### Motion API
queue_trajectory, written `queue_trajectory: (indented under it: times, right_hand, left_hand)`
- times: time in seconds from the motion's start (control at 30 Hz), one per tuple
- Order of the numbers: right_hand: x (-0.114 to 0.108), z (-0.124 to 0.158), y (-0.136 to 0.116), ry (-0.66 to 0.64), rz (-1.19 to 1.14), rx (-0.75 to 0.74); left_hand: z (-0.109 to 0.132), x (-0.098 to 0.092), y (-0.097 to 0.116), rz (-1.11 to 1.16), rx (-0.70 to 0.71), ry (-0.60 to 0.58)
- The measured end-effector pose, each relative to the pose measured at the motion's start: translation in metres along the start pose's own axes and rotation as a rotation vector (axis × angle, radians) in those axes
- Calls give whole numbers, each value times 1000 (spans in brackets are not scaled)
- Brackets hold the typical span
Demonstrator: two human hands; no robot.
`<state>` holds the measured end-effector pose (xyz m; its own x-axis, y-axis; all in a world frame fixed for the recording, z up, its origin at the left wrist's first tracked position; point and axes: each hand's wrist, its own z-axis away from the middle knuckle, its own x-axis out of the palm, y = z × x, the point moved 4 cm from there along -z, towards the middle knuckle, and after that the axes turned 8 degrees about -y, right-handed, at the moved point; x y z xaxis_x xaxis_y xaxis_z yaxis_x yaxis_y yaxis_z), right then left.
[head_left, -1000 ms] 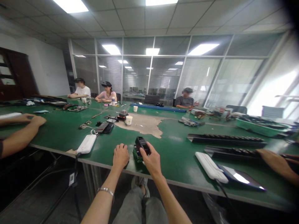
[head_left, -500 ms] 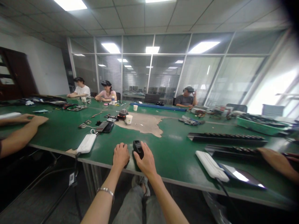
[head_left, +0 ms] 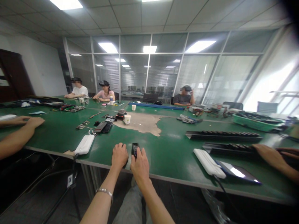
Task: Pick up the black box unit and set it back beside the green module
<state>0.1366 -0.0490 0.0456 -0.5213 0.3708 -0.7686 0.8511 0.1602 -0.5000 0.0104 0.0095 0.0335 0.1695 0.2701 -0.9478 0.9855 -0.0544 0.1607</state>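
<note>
Both my hands rest at the near edge of the green table (head_left: 173,155). My right hand (head_left: 140,165) lies over a small black device (head_left: 135,148), fingers curled on it and pressing it against the tabletop. My left hand (head_left: 119,156) sits just beside it on the left, knuckles up and fingers curled under; whether it holds anything is hidden. A silver bracelet (head_left: 105,192) circles my left wrist.
A white power bank (head_left: 84,144) with cable lies to the left, another white power bank (head_left: 208,162) and a tablet (head_left: 237,172) to the right. Black trays (head_left: 221,135) lie beyond. Other people's arms (head_left: 16,133) and a hand (head_left: 271,155) reach in; three people sit far across.
My right hand lowered the black device from a raised, tilted hold down onto the table and closer to my left hand. The green part seen under it earlier is now hidden.
</note>
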Motion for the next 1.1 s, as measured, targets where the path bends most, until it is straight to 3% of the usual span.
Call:
queue_trajectory:
  times: [0.33, 0.57, 0.73, 0.9, 1.1]
  right_hand:
    - [-17, 0, 1, -81, -12, 53]
    - [-48, -24, -1, 58, -193, -13]
    - [-63, -34, 39, 159, -241, 46]
    - [-49, -27, 87, 103, -145, 133]
    - [-32, -23, 102, 122, -88, 132]
  left_hand:
    - [1, -1, 0, 5, -1, -3]
    - [0, 0, 1, 4, -10, -17]
    - [0, -1, 1, 1, -18, -45]
    - [1, -2, 2, -10, -15, -30]
    - [1, -2, 3, -19, -11, -27]
